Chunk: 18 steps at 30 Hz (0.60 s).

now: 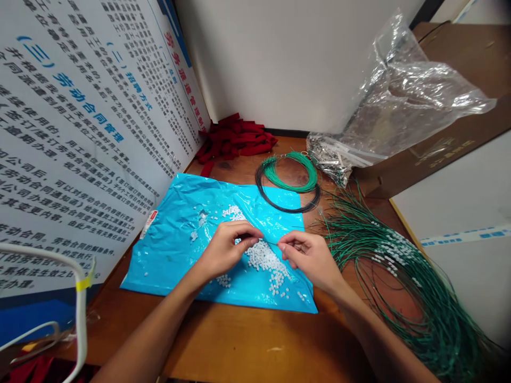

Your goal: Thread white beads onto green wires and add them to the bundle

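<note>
Your right hand [309, 258] pinches a thin dark wire [272, 243] between thumb and forefinger, and the wire spans the short gap toward your left hand [231, 247]. There your thumb and forefinger are drawn close together (whatever sits between them is too small to tell, so I cannot say whether they grip it). Both your hands are over the blue plastic sheet [159, 260], where small white beads [263, 258] lie scattered, most of them in a heap beneath and between your hands. The sheet lies on the wooden table [235, 338]. At its far right edge, a green coil [311, 169] overlaps a black coil [275, 205]. To your right sprawls a big bundle of green wires [431, 319], with white pieces clustered along its far part. Red strips [235, 138] are piled at the far left, and a clear plastic bag [431, 90] slumps at the far right.
</note>
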Available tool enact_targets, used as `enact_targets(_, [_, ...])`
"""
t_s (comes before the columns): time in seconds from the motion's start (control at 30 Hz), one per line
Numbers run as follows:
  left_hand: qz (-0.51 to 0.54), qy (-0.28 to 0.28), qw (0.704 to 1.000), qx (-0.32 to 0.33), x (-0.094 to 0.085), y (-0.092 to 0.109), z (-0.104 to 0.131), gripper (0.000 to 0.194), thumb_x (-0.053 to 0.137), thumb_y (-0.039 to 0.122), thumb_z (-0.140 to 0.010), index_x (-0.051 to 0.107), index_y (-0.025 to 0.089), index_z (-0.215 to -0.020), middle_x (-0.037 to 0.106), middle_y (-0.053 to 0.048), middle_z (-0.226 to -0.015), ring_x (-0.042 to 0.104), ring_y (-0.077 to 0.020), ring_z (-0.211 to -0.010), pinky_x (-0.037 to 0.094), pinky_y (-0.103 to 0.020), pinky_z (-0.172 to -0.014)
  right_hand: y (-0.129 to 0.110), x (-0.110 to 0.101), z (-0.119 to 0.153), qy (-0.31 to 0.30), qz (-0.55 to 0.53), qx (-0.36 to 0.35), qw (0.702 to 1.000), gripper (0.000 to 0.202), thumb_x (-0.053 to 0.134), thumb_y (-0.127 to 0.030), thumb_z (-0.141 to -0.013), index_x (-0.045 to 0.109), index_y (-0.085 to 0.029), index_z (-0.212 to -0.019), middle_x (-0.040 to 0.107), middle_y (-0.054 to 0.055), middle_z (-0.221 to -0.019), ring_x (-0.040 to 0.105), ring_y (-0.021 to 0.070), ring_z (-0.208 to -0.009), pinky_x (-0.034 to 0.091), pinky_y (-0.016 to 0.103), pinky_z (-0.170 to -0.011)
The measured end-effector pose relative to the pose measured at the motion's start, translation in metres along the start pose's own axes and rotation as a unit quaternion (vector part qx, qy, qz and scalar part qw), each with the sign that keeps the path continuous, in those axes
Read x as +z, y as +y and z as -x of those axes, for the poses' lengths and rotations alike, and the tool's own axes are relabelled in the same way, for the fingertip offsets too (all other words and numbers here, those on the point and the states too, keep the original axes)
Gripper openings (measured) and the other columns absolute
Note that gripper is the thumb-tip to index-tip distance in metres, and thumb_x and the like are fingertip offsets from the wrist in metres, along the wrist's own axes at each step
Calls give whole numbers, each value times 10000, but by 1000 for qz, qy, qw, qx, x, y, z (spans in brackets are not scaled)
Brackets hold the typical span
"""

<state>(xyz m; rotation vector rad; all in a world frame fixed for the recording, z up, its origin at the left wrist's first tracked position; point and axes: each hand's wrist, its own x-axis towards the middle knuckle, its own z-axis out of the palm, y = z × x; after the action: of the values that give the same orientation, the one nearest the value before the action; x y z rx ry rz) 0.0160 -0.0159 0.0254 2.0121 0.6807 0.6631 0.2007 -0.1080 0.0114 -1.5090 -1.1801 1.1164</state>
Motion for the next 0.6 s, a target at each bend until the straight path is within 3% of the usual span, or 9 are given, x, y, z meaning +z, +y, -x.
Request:
enact_targets(0.1, [3, 16, 1000, 13, 0, 1, 1, 128, 582, 151, -838, 703, 147, -879, 704, -72, -858, 635, -169, -802, 506, -304, -723, -1, -1, -1, 18, -25, 10, 999, 148, 633, -287, -760, 637, -139, -750, 567, -15, -536, 463, 82, -424, 340, 190, -382])
enact_targets(0.27, [67, -9, 998, -5, -1, 5, 2, 171, 605, 118, -808, 693, 136, -953, 695, -87, -911, 644, -175, -839, 527, -302, -735, 2, -3, -2, 69, -56, -1, 996, 181, 652, -319, -749, 643, -138, -745, 541, -20, -524, 451, 83, -427, 330, 194, -378])
enact_targets(0.43, [99, 10, 994, -46, -1, 3, 2, 124, 622, 169, -808, 700, 116, -888, 705, -89, -854, 645, -146, -678, 546, -279, -635, 2, -3, -1, 81, -52, -3, 995, 190, 662, -331, -738, 641, -142, -727, 532, -22, -514, 459, 92, -433, 341, 201, -384])
enact_targets(0.6, [107, 26, 993, -46, 0, 4, 2, 122, 629, 133, -788, 698, 122, -888, 712, -84, -858, 668, -174, -793, 552, -294, -708, 4, -2, -2, 90, -41, -10, 995, 179, 657, -318, -745, 644, -140, -732, 539, -18, -525, 474, 98, -455, 350, 203, -400])
